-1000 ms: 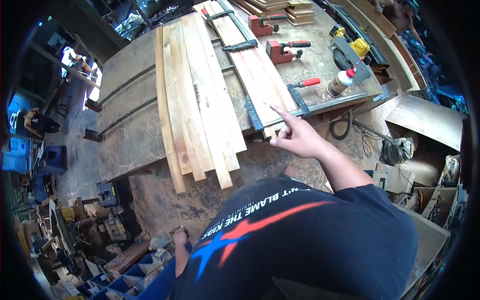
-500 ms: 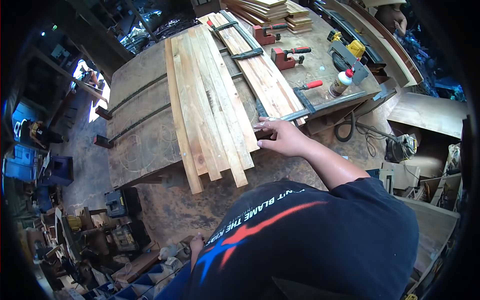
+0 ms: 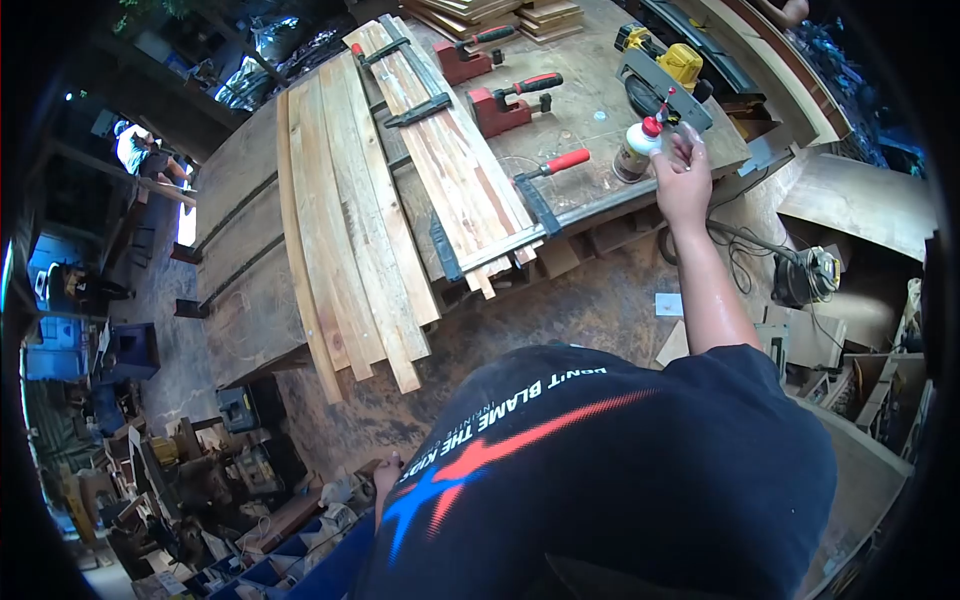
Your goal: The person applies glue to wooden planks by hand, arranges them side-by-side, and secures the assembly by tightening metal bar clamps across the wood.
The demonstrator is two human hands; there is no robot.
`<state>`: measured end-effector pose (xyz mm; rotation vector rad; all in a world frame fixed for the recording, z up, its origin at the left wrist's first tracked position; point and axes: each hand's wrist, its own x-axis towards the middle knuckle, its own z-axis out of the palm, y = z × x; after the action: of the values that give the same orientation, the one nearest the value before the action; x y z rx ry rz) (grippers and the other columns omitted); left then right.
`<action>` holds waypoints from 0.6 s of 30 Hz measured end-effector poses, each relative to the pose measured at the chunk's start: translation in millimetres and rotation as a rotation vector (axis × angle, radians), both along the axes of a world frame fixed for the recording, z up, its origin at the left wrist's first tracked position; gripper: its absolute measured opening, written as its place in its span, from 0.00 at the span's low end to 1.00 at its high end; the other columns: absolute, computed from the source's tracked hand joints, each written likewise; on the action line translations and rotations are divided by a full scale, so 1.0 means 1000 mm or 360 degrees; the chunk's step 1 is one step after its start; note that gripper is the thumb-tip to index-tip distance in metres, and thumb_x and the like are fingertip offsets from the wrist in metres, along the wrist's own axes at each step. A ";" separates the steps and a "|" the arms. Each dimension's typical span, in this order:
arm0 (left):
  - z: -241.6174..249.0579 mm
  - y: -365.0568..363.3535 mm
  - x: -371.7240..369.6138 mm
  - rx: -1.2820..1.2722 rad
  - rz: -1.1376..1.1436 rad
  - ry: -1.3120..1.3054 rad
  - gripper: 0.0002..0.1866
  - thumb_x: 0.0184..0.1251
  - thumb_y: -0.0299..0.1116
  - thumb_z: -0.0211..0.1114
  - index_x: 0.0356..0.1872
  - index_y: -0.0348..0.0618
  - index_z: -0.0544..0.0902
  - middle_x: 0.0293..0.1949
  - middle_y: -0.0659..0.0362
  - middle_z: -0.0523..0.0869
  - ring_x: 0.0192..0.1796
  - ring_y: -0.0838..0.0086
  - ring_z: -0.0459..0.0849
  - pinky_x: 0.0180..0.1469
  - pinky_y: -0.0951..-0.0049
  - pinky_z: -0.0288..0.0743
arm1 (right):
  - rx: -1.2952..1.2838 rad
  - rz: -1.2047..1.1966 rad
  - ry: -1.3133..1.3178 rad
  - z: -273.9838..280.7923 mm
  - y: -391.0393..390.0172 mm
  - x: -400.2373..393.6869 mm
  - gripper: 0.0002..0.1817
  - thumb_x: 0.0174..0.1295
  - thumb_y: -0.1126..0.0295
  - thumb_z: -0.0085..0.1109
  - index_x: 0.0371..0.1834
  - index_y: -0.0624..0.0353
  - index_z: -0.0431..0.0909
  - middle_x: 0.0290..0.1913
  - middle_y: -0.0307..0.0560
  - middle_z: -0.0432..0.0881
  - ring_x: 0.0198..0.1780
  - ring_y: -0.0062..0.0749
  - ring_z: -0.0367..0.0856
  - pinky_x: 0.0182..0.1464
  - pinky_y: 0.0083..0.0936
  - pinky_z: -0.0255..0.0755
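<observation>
My right hand [image 3: 684, 182] reaches over the near right corner of the workbench, fingers parted and slightly curled, its thumb right beside a glue bottle [image 3: 634, 152]. The bottle stands upright, with a white top and red cap. Left of it, a bar clamp with a red handle [image 3: 565, 161] crosses the end of a clamped wooden panel [image 3: 455, 160]. Loose wooden strips [image 3: 350, 210] lie side by side left of that panel, their ends uneven over the bench edge. Low beside my body, my left hand [image 3: 386, 474] shows only in part, its fingers mostly hidden.
Two red clamp heads [image 3: 503, 108] and a yellow circular saw [image 3: 668, 75] lie on the workbench [image 3: 250, 300]. Stacked boards [image 3: 550, 18] sit at the far end. A vacuum [image 3: 808, 275] with a hose stands on the floor at right. Another person [image 3: 135, 150] sits far left.
My right hand has left the ends of the loose strips and moved right to the glue bottle. The view has shifted, so the bench contents appear further left.
</observation>
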<state>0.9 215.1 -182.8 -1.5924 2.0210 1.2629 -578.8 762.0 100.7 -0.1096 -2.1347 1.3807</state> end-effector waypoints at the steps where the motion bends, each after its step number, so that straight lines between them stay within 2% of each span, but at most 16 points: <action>1: 0.001 0.010 -0.008 -0.0005 -0.0081 0.0009 0.22 0.79 0.45 0.64 0.34 0.33 0.87 0.30 0.57 0.88 0.34 0.73 0.84 0.40 0.67 0.76 | 0.0104 -0.0062 -0.0210 -0.001 0.018 -0.009 0.48 0.57 0.59 0.77 0.79 0.60 0.61 0.69 0.58 0.77 0.69 0.43 0.76 0.69 0.36 0.70; 3: 0.007 0.028 -0.025 -0.0016 -0.0241 0.0026 0.21 0.78 0.44 0.65 0.32 0.34 0.86 0.28 0.59 0.86 0.32 0.75 0.82 0.38 0.68 0.74 | 0.0320 -0.0026 -0.0274 -0.014 0.038 -0.028 0.55 0.53 0.56 0.79 0.81 0.61 0.57 0.72 0.62 0.72 0.73 0.49 0.72 0.73 0.39 0.66; 5: 0.026 0.048 -0.042 0.0069 -0.0169 -0.0003 0.21 0.78 0.45 0.65 0.31 0.35 0.85 0.26 0.60 0.85 0.31 0.76 0.81 0.37 0.68 0.73 | 0.0423 0.0134 -0.0417 -0.029 0.053 -0.043 0.64 0.48 0.53 0.82 0.84 0.64 0.50 0.76 0.67 0.66 0.79 0.53 0.65 0.78 0.41 0.60; 6: 0.044 0.060 -0.059 0.0111 -0.0125 -0.0010 0.21 0.77 0.46 0.65 0.30 0.35 0.85 0.25 0.60 0.84 0.31 0.76 0.81 0.37 0.68 0.73 | 0.0471 0.0174 -0.0418 -0.036 0.057 -0.049 0.65 0.47 0.53 0.82 0.84 0.64 0.49 0.76 0.67 0.67 0.78 0.53 0.65 0.78 0.40 0.60; 7: 0.113 0.098 -0.104 -0.0081 -0.0093 -0.0200 0.22 0.77 0.46 0.65 0.31 0.35 0.85 0.25 0.60 0.84 0.30 0.77 0.80 0.36 0.70 0.72 | 0.0518 0.0220 -0.0417 -0.045 0.059 -0.054 0.65 0.47 0.53 0.82 0.84 0.64 0.49 0.76 0.67 0.67 0.78 0.52 0.66 0.77 0.40 0.61; 10: 0.110 0.102 -0.092 -0.0203 -0.0145 -0.0106 0.21 0.77 0.47 0.65 0.31 0.36 0.85 0.25 0.61 0.84 0.29 0.78 0.80 0.35 0.72 0.72 | 0.0477 0.0333 -0.0434 -0.062 0.062 -0.074 0.67 0.46 0.55 0.83 0.84 0.65 0.47 0.73 0.66 0.72 0.74 0.52 0.72 0.75 0.38 0.65; 12: 0.097 0.103 -0.070 -0.0106 -0.0049 0.0028 0.20 0.77 0.47 0.65 0.33 0.37 0.86 0.24 0.62 0.83 0.28 0.78 0.80 0.35 0.73 0.72 | 0.0351 0.0434 -0.0510 -0.064 0.062 -0.084 0.66 0.46 0.57 0.83 0.84 0.65 0.47 0.71 0.64 0.74 0.72 0.51 0.74 0.74 0.37 0.66; 14: 0.091 0.109 -0.049 -0.0028 0.0086 0.0101 0.20 0.77 0.46 0.65 0.34 0.38 0.87 0.24 0.62 0.83 0.28 0.78 0.80 0.35 0.73 0.73 | 0.0472 0.0400 -0.0491 -0.058 0.058 -0.087 0.65 0.46 0.61 0.82 0.84 0.65 0.47 0.70 0.63 0.76 0.70 0.51 0.77 0.72 0.37 0.69; 18: 0.057 0.121 0.009 -0.0122 0.0075 -0.0139 0.17 0.76 0.45 0.67 0.35 0.40 0.88 0.26 0.62 0.85 0.30 0.81 0.79 0.36 0.74 0.74 | 0.0557 0.0352 -0.0480 -0.062 0.053 -0.098 0.63 0.46 0.63 0.80 0.84 0.63 0.48 0.71 0.63 0.75 0.70 0.51 0.77 0.72 0.37 0.69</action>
<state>10.3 335.6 -125.9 -1.7082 2.0116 1.1236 -677.1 814.8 38.5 0.0623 -2.6776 1.1396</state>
